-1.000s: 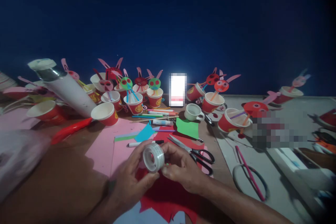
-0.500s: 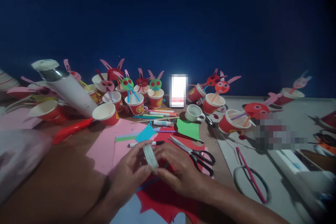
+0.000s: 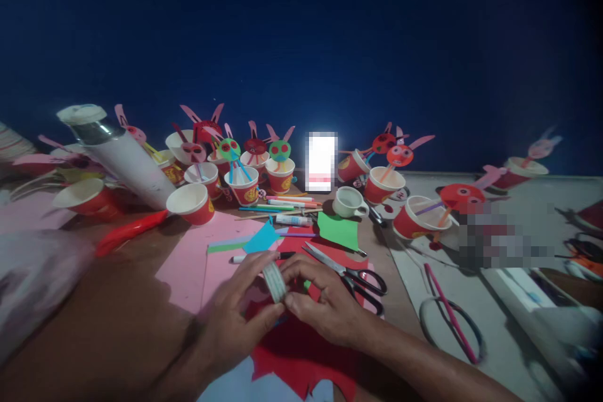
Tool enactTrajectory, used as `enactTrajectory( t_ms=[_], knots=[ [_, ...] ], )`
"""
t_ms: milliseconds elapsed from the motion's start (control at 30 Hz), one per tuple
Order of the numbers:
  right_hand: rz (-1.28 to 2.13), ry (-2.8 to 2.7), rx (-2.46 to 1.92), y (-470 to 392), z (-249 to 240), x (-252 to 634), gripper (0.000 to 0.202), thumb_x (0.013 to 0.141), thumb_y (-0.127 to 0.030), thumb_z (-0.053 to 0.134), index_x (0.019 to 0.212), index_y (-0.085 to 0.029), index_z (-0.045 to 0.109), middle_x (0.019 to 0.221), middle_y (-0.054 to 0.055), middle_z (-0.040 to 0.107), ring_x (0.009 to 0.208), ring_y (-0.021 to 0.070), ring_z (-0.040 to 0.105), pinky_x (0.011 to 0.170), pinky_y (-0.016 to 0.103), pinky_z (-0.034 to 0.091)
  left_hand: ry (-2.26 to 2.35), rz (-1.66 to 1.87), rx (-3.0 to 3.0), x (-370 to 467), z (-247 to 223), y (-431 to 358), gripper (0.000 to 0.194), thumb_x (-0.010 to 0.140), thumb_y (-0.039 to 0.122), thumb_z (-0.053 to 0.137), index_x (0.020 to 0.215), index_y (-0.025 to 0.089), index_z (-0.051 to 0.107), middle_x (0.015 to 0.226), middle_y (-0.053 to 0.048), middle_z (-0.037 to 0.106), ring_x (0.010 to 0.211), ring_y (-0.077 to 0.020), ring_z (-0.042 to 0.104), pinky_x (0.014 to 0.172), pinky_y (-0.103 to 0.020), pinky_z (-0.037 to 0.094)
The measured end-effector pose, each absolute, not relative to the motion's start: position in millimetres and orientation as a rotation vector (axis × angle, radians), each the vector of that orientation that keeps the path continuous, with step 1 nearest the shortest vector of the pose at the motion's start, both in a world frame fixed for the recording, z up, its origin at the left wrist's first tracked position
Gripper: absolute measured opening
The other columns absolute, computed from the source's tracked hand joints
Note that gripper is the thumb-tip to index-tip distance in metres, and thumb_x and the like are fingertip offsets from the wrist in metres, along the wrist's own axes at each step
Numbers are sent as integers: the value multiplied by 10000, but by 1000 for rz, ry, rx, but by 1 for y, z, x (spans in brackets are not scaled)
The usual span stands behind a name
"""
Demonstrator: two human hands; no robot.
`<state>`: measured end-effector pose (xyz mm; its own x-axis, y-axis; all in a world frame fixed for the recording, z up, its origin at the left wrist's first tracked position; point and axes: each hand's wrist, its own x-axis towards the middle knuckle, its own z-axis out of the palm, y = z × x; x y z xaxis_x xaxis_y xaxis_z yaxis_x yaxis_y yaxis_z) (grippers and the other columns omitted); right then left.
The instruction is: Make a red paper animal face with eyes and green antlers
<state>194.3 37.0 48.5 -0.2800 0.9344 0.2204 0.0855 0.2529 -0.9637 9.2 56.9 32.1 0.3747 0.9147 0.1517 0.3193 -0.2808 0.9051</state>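
Note:
My left hand [image 3: 242,308] grips a small, pale roll of tape [image 3: 274,282] between thumb and fingers, its ribbed outer side turned to me. Against the roll's right edge, my right hand [image 3: 325,301] has thumb and forefinger pinched together; whether a tape end is between them is too small to see. Beneath both hands lies torn red paper [image 3: 306,358]. A black-handled pair of scissors [image 3: 351,273] rests open just beyond my right hand. The white marker [image 3: 240,259] with a black cap is partly covered by my fingers.
Red paper cups [image 3: 242,191] with paper rabbit faces on straws line the back. A white mug [image 3: 348,202], glue stick [image 3: 293,220], green paper [image 3: 338,231] and pens sit mid-table. A bright phone [image 3: 321,162] stands behind. A white cylinder [image 3: 129,160] leans left; a plastic bag [image 3: 38,289] lies nearer.
The roll of tape has shifted slightly right and turned in my left hand. My right fingers have drawn in from a looser spread to a pinch at its edge.

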Motion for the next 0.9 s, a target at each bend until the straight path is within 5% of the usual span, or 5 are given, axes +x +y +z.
enactTrajectory(
  t_ms=[367,667,900],
  knots=[
    [1460,-1313,-1005,40,44,193,78,735,-222,548,768,-153,564,719,-4,495,645,109,435,597,232,357,1014,855,2282,13,26,55,659,765,67,518,1341,319,324,1324,-38,461,1253,-206,400,1037,-369,362],
    [1244,-1480,-990,39,49,191,160,653,-66,507,760,-164,576,807,21,541,743,134,480,688,253,398,943,738,1406,15,37,56,557,791,254,575,1308,240,367,1293,-85,518,1127,-242,546,941,-362,469],
    [1299,-1427,-959,40,48,191,51,697,-180,534,726,-153,567,790,38,534,747,154,479,685,277,385,1085,820,1728,13,28,54,534,782,257,611,1285,264,434,1289,-73,516,1164,-238,523,981,-359,439]
  ],
)
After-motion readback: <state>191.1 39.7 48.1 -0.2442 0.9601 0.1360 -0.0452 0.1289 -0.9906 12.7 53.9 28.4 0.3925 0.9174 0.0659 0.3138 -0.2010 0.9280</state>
